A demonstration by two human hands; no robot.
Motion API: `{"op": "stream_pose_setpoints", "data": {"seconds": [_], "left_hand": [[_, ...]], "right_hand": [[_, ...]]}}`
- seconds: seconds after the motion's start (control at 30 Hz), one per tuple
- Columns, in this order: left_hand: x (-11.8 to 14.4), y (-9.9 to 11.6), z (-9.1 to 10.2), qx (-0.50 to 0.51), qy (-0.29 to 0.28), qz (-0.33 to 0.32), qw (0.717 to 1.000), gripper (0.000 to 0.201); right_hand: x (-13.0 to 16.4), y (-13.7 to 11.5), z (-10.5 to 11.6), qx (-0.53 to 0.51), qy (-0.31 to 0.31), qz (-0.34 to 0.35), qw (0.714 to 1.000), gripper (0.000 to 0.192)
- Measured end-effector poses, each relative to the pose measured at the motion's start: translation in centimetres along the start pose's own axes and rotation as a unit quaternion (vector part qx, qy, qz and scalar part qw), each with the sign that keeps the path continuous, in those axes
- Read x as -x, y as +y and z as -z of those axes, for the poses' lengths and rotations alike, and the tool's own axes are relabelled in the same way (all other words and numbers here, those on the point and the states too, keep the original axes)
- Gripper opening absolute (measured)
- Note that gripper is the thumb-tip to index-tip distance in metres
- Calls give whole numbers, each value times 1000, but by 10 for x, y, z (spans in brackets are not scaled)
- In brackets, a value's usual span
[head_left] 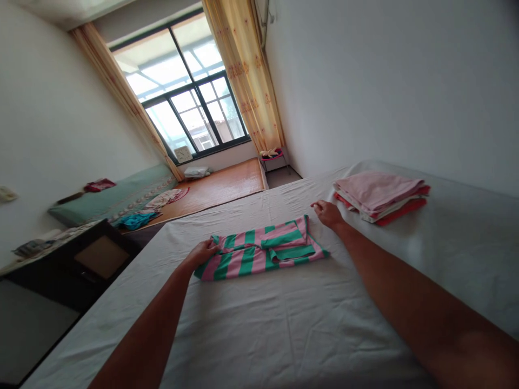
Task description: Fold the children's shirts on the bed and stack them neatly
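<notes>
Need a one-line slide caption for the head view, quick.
Left hand and right hand at opposite ends of a folded pink-and-green striped garment on a white bed, beside a stack of folded clothes.

Daylight is admitted through the window (184,94) at eleven o'clock, where the panes are overexposed. The room is evenly lit; edges are stretched by wide-angle distortion.

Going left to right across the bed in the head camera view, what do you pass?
Left hand → striped pink and green garment → right hand → stack of folded pink and red cloths, all on the white sheet.
</notes>
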State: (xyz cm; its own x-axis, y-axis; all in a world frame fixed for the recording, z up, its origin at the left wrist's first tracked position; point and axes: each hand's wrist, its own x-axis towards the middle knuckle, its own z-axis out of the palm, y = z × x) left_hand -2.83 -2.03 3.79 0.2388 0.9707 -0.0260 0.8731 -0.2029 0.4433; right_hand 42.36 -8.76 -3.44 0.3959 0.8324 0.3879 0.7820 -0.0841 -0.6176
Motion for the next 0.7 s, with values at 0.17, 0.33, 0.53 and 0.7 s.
{"op": "stream_pose_setpoints", "data": {"seconds": [0.17,0.33,0.53,0.7], "left_hand": [[-12,59,5,-145,16,-114,983,18],[-26,143,-25,-120,-6,-200,972,16],[-34,221,-87,-29,-55,-248,967,10],[-16,250,-110,121,-195,-144,962,35]], "right_hand": [[-3,6,-1,-9,0,-8,1000,28],[-3,8,-2,-20,-12,-17,1000,27],[-2,5,-1,-34,-25,-7,999,26],[-1,2,2,-44,-24,-13,999,24]]}}
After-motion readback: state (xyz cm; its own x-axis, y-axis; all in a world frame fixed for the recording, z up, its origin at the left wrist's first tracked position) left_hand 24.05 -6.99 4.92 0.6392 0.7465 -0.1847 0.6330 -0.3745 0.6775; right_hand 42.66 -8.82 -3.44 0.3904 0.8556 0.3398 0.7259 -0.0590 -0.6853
